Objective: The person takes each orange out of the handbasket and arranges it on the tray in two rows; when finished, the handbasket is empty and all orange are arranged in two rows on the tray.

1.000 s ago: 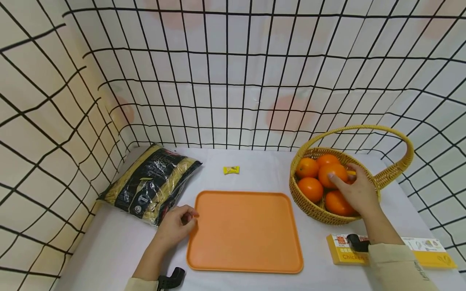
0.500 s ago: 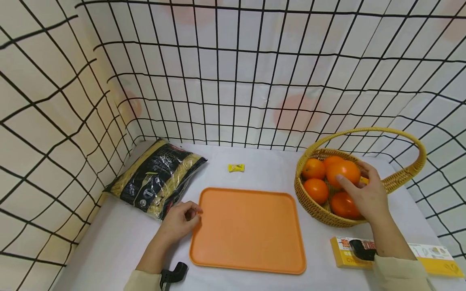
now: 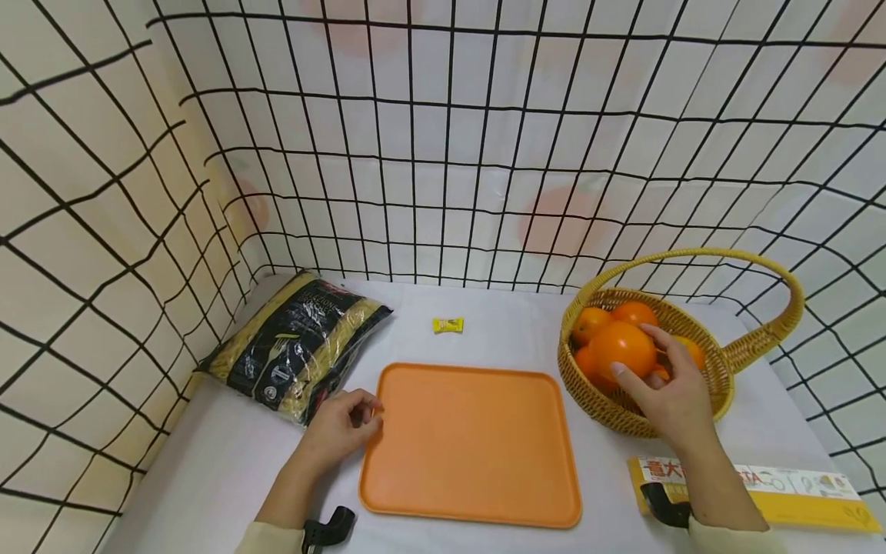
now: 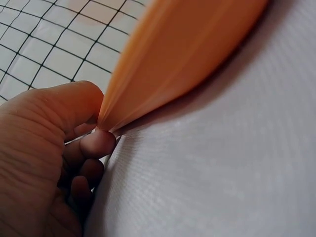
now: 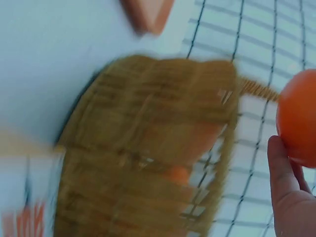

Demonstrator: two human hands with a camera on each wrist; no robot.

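My left hand (image 3: 338, 425) pinches the left rim of a flat orange tray (image 3: 471, 446); the left wrist view shows thumb and finger meeting at the tray's edge (image 4: 111, 116). Over a woven basket (image 3: 609, 414) with a tall handle, my right hand (image 3: 681, 400) holds a round, shiny orange (image 3: 623, 351) between thumb and fingers. Several more oranges (image 3: 634, 313) lie in the basket, partly hidden behind the hand and the held one. In the right wrist view the held orange (image 5: 300, 118) appears at the right edge, above the blurred basket wall (image 5: 123, 108).
A black and gold plastic bag of pasta (image 3: 298, 346) lies left of the tray. Behind the tray is a small yellow wrapped candy (image 3: 447, 325). A long yellow and white box (image 3: 810, 500) lies partly under my right forearm. Black wire mesh (image 3: 443, 154) encloses the table's back and sides.
My right hand has lifted the orange from the pile and moved it left and toward me, above the basket's front. My left hand has stayed at the tray's rim.
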